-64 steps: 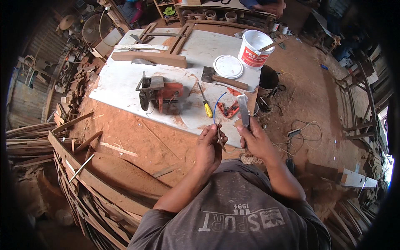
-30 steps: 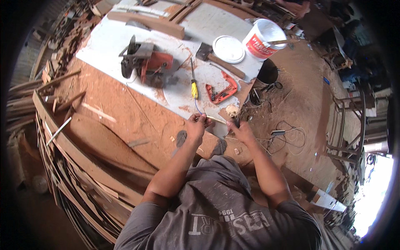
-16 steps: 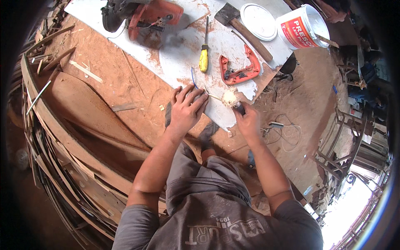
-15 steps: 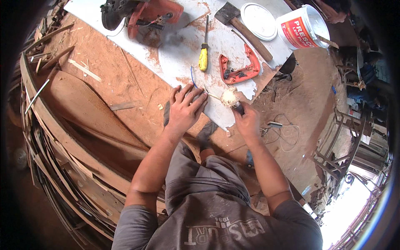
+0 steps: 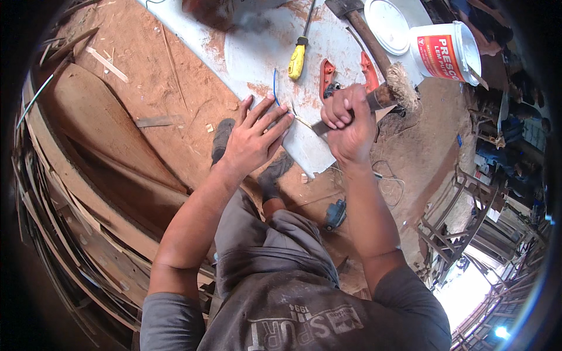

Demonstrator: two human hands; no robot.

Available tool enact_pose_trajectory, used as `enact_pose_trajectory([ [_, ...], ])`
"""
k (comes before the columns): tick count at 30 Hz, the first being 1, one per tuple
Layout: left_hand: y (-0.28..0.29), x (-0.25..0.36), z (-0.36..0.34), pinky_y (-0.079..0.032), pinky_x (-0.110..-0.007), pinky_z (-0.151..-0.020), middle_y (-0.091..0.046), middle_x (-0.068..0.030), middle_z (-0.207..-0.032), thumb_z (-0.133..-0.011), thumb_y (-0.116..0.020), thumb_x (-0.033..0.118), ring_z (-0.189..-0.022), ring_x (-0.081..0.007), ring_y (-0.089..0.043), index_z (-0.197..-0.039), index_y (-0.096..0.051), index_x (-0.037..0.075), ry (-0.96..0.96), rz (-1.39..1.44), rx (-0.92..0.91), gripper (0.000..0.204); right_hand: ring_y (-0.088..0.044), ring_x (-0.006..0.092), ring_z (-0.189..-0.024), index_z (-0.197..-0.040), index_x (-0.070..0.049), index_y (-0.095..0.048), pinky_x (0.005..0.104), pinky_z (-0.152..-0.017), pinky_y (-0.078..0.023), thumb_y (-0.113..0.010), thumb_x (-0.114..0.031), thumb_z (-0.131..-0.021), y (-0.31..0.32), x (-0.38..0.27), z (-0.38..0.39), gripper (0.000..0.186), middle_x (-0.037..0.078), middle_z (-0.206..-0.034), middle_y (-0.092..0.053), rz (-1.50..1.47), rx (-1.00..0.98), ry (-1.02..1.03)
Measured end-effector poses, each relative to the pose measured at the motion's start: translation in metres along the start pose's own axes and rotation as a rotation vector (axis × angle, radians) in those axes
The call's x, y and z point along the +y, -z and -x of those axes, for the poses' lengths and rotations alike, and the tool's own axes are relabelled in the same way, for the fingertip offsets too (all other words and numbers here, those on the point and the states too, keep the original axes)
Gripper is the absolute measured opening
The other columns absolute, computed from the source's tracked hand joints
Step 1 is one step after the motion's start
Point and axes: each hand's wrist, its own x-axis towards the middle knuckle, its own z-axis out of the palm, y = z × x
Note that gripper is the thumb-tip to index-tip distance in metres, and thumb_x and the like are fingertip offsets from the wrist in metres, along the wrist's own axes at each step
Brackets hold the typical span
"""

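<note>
My left hand [image 5: 252, 140] lies with fingers spread on the near edge of the white board [image 5: 231, 52], over a blue wire [image 5: 275, 82] and a pale cable [image 5: 302, 121]. My right hand [image 5: 351, 128] grips a chisel [image 5: 398, 88] with a frayed wooden handle end, its flat blade angled down-left onto the pale cable. Just beyond lie a yellow screwdriver [image 5: 297, 61], a red plastic casing [image 5: 367, 67] partly hidden by my right hand, and a wooden-handled hammer [image 5: 354, 32].
A white bucket [image 5: 439, 52] and lid [image 5: 386, 23] sit at the board's right. A blurred red machine [image 5: 205, 11] is at the top. Curved timber and strips [image 5: 99, 175] fill the left. A teal tool [image 5: 335, 213] and cords lie on the floor. A wooden frame [image 5: 445, 234] and people [image 5: 515, 117] are right.
My right hand has risen and turned the chisel, so its handle end now points up-right and the blade down-left. My left hand stays on the wire. The view has shifted with my head.
</note>
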Motion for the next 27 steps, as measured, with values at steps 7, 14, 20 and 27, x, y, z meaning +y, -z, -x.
enact_pose_trajectory([
  [7, -0.003, -0.001, 0.003, -0.024, -0.055, -0.122, -0.061, -0.0013, -0.138, -0.086, -0.073, 0.017, -0.138, -0.0274, -0.049, -0.131, -0.068, 0.026, 0.029, 0.031, 0.001, 0.046, -0.024, 0.0073, -0.048, -0.081, -0.012, -0.04, 0.0266, -0.046, -0.023, -0.044, -0.049, -0.108, -0.006, 0.033, -0.022, 0.046, -0.003, -0.058, -0.031, 0.319, -0.044, 0.053],
  [14, -0.008, -0.009, 0.007, -0.02, -0.055, -0.124, -0.06, 0.0006, -0.138, -0.082, -0.076, 0.02, -0.139, -0.0265, -0.048, -0.131, -0.067, 0.028, -0.002, 0.021, -0.016, 0.051, -0.032, 0.0065, -0.052, -0.079, -0.01, -0.04, 0.0266, -0.048, -0.028, -0.042, -0.039, -0.111, -0.004, 0.039, -0.018, 0.043, -0.005, -0.06, -0.033, 0.313, -0.066, 0.027],
  [20, -0.007, -0.01, 0.007, -0.023, -0.056, -0.122, -0.059, 0.001, -0.139, -0.075, -0.08, 0.021, -0.139, -0.0273, -0.048, -0.132, -0.066, 0.027, 0.007, 0.074, -0.001, 0.059, -0.025, 0.0086, -0.052, -0.082, -0.012, -0.037, 0.0271, -0.05, -0.024, -0.045, -0.051, -0.106, -0.009, 0.045, -0.018, 0.047, -0.003, -0.061, -0.029, 0.519, -0.127, 0.11],
  [27, -0.009, -0.01, 0.005, -0.025, -0.056, -0.122, -0.06, 0.0004, -0.135, -0.079, -0.078, 0.031, -0.139, -0.0256, -0.047, -0.123, -0.068, 0.023, -0.012, 0.058, 0.063, 0.046, -0.027, 0.0089, -0.052, -0.08, -0.012, -0.036, 0.0285, -0.05, -0.025, -0.055, -0.057, -0.1, -0.004, 0.052, -0.013, 0.054, -0.003, -0.059, -0.031, 0.707, -0.18, 0.163],
])
